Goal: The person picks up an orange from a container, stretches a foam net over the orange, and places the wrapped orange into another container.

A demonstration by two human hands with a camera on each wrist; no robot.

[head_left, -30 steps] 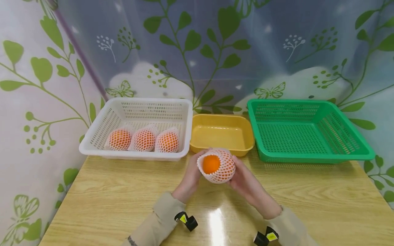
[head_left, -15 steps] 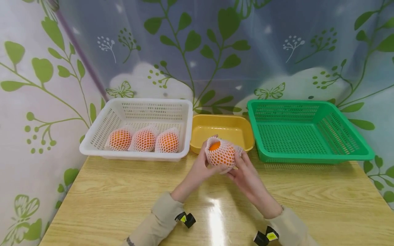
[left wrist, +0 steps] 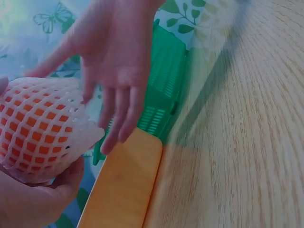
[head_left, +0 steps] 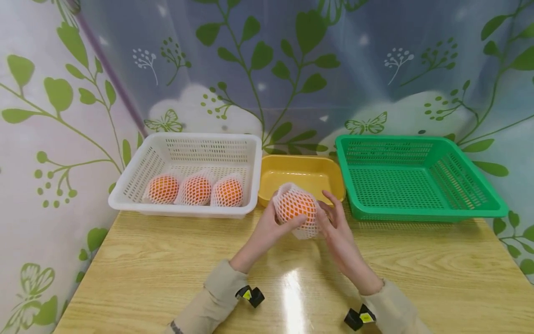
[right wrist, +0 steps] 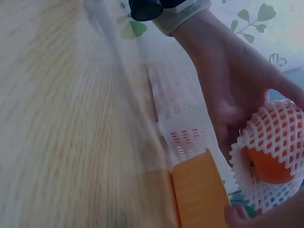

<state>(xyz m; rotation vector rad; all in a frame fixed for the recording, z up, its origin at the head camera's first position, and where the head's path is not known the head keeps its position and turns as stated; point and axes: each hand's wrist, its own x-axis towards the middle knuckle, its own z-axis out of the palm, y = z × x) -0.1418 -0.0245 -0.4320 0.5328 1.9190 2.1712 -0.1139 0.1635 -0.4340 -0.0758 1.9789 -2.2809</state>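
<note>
In the head view, my left hand (head_left: 267, 231) grips an orange in a white foam net sleeve (head_left: 296, 207), thumb across its near side. The netted orange is held above the table at the front of the yellow basin. Close against its right side is my right hand (head_left: 341, 237), fingers spread. From the left wrist, that right hand (left wrist: 116, 61) shows with straight, loose fingers beside the net's end. The right wrist view shows bare orange skin (right wrist: 268, 166) through the net's open end, with the left hand (right wrist: 235, 78) behind the fruit.
A white basket (head_left: 183, 211) at left holds three netted oranges (head_left: 196, 190). The yellow basin (head_left: 267, 197) stands in the middle, beside a green basket (head_left: 425, 214) on the right. All rest on a wooden table (head_left: 167, 260) before a patterned curtain.
The netted orange has been turned, so its bare opening no longer faces the head camera. My left thumb has come round its near side, and my right fingers have loosened and spread.
</note>
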